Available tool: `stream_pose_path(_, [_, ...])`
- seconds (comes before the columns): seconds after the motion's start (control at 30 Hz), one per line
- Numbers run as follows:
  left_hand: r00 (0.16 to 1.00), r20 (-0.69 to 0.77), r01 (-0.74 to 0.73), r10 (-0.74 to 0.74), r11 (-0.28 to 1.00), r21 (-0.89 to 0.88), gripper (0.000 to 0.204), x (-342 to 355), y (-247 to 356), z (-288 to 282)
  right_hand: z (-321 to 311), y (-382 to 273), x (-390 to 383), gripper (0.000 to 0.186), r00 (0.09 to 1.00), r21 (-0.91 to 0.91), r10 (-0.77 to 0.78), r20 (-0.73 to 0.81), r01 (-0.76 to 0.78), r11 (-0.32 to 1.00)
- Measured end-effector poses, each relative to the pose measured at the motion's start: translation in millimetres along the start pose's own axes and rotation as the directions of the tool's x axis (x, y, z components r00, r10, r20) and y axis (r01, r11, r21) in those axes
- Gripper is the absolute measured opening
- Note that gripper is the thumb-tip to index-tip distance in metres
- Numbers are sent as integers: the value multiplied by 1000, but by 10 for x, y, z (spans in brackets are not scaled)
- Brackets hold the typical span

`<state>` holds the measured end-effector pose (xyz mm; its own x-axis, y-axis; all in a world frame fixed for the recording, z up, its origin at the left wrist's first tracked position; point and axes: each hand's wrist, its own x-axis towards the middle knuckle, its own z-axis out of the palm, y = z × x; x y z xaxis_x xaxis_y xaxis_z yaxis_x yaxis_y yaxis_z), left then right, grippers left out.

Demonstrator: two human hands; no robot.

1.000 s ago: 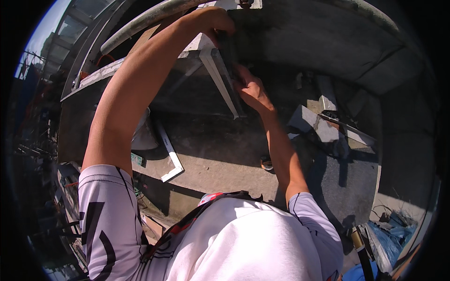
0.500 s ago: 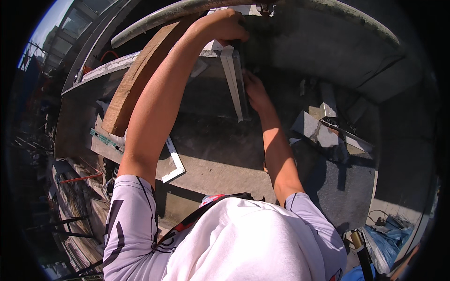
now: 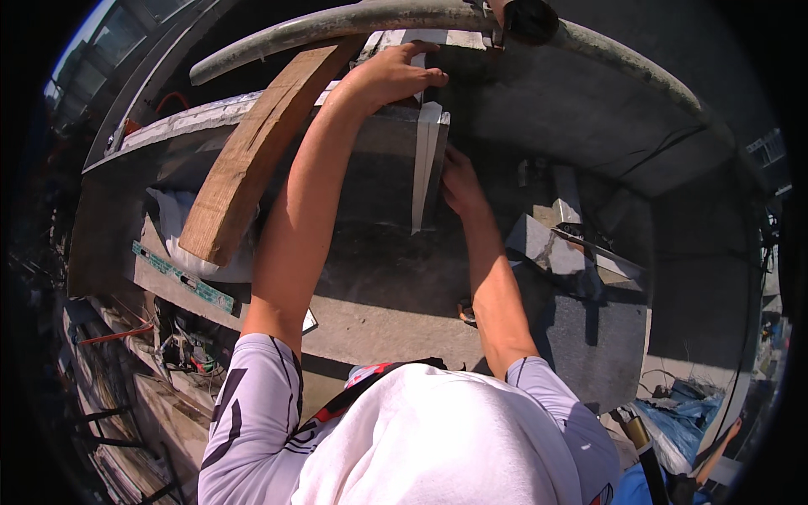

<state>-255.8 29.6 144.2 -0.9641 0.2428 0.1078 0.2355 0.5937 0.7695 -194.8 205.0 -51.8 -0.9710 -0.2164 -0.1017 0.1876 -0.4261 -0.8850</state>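
Note:
A narrow stone slab stands upright at the end of a long dark panel, its pale edge toward me. My left hand is over the top of this corner, thumb and forefinger spread apart, with nothing visible between them. Lower down, my right hand grips the slab from its right side; some fingertips are hidden in shade behind it. A wooden beam slants beside my left forearm, its upper end under a metal pipe.
A green spirit level lies on the concrete ledge at left. Stone offcuts and a grey slab lie at right. Blue plastic sheeting is at lower right, near another person's arm.
My left hand has opened from a curled grip. The slab's lower end has shifted left relative to its top. The white square is now mostly hidden behind my left forearm, and the view has shifted.

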Motion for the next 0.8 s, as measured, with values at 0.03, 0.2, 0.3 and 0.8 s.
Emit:
stream_pose_path(0.03, [1000, -16, 2, -2, 1000, 6, 79, 15, -34, 5, 25, -42, -13, 44, 1000, -11, 3, -1, -3, 1000])
stream_pose_path(0.2, [998, -42, 46, -46, 999, -10, 77, 12, 26, -15, 29, -80, 12, 51, 999, -113, 24, 32, -20, 993])
stream_pose_path(0.3, [999, -12, 37, -37, 999, -8, 79, -12, 85, -18, 22, -79, 21, 46, 999, -103, 36, -16, -38, 994])
stream_pose_path(0.8, [999, 3, 47, -48, 968, -248, 68, -75, 137, -40, 104, -159, -117, 54, 997, -11, 75, 15, -75, 997])
